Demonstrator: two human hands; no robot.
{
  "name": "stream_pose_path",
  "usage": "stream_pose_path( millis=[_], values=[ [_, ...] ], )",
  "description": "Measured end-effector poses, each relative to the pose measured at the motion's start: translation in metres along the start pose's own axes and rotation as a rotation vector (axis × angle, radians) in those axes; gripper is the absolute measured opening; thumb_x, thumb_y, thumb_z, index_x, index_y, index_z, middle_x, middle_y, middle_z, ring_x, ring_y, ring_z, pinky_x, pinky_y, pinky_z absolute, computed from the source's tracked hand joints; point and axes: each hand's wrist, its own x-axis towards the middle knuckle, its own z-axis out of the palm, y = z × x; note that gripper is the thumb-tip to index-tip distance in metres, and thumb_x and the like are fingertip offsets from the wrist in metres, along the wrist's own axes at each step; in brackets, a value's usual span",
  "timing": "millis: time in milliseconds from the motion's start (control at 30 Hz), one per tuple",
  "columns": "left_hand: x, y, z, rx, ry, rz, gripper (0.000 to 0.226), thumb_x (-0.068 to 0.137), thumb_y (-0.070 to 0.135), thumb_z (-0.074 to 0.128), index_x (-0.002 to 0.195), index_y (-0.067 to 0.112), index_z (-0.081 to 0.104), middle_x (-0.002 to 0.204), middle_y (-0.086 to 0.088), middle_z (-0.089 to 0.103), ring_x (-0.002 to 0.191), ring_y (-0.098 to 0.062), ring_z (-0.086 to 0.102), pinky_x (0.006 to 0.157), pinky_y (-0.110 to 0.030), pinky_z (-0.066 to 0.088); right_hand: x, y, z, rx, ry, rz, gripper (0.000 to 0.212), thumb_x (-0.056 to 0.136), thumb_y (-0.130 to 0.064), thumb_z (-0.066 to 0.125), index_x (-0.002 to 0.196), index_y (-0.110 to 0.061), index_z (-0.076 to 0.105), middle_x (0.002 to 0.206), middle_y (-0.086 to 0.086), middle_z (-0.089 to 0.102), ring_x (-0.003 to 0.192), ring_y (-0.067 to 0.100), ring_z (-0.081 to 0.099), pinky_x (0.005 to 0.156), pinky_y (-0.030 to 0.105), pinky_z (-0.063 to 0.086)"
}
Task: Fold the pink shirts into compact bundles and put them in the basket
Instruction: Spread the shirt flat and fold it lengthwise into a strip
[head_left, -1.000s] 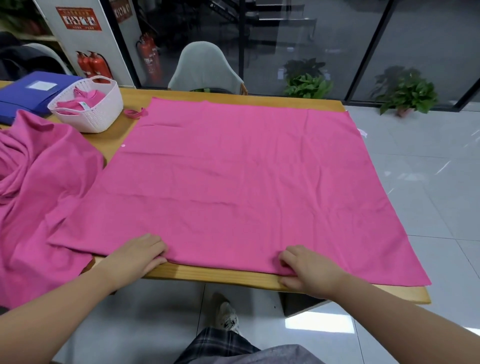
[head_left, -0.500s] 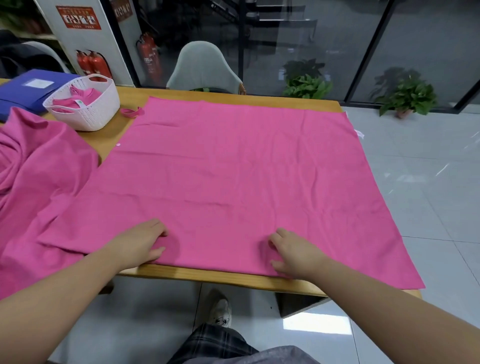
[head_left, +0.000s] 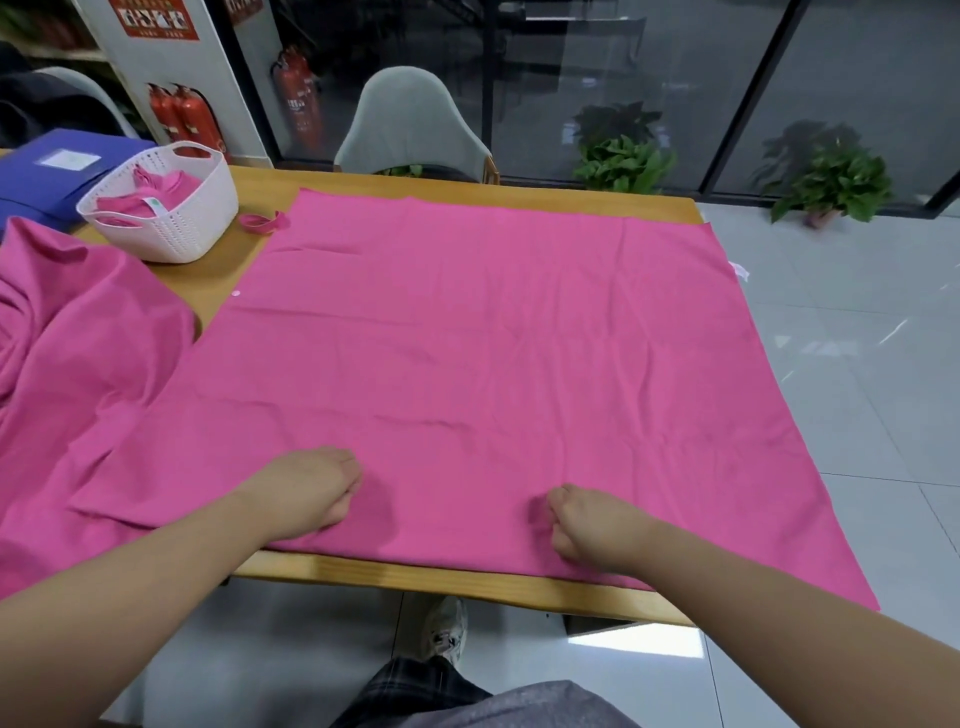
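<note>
Both hands have moved inward from the near hem onto the cloth since the earlier frames, and the fingers, then flatter, are now curled. Left hand (head_left: 306, 493) sits knuckles-up on the spread pink shirt (head_left: 483, 353), fingers tucked under; whether this grip has fabric pinched or merely presses down, I cannot tell. Right hand (head_left: 592, 525) likewise, fist-like, with a small pucker of cloth at its fingertips suggesting a pinch, not confirmed. Both rest just inside the near edge of the worktop (head_left: 415, 577), well apart from each other, roughly level. Key relation: the shirt lies wholly away from the hands, stretching from the near hem toward the far edge by the grey chair (head_left: 415, 130); its right side overhangs the worktop. Judgement: the coming fold would carry the near hem forward, away from the body, or gather it lengthwise; both hands are equally placed for it. To the left, a second pink garment (head_left: 78, 338) lies heaped, touching the spread one. Further left and back, the white basket (head_left: 176, 234) holds folded pink bundles already; left hand is nearer to it. Blue folder (head_left: 47, 176) sits behind the basket.
</note>
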Motion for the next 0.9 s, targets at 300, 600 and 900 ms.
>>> stream_pose_path(
  millis=[300, 600, 900],
  values=[
    [0.006, -0.01, 0.012, 0.073, 0.185, 0.28, 0.015, 0.066, 0.032, 0.041, 0.056, 0.024, 0.05, 0.054, 0.011, 0.048, 0.051, -0.011, 0.052, 0.044, -0.018, 0.04, 0.007, 0.005, 0.011, 0.032, 0.026, 0.034, 0.021, 0.093, -0.011, 0.039, 0.111, -0.003, 0.045, 0.115, 0.021, 0.053, 0.099, 0.034, 0.057, 0.068, 0.034, 0.024],
    [0.011, -0.01, 0.028, 0.072, 0.355, 0.278, 0.007, 0.068, 0.015, 0.038, 0.071, 0.016, 0.044, 0.063, 0.0, 0.045, 0.047, -0.016, 0.046, 0.038, -0.027, 0.039, 0.012, 0.001, 0.003, 0.046, 0.045, 0.08, 0.007, 0.088, -0.013, 0.043, 0.085, -0.019, 0.045, 0.095, 0.009, 0.056, 0.083, 0.028, 0.048, 0.053, 0.03, 0.025],
    [0.042, -0.027, 0.017, -0.113, 0.317, 0.056, 0.037, 0.055, 0.021, 0.086, 0.077, 0.016, 0.057, 0.073, 0.0, 0.055, 0.06, -0.018, 0.06, 0.046, -0.025, 0.05, 0.041, 0.0, -0.029, -0.067, 0.064, 0.097, 0.031, 0.09, -0.02, 0.05, 0.118, -0.007, 0.049, 0.121, 0.011, 0.051, 0.107, 0.027, 0.054, 0.074, 0.032, 0.038]
  ],
)
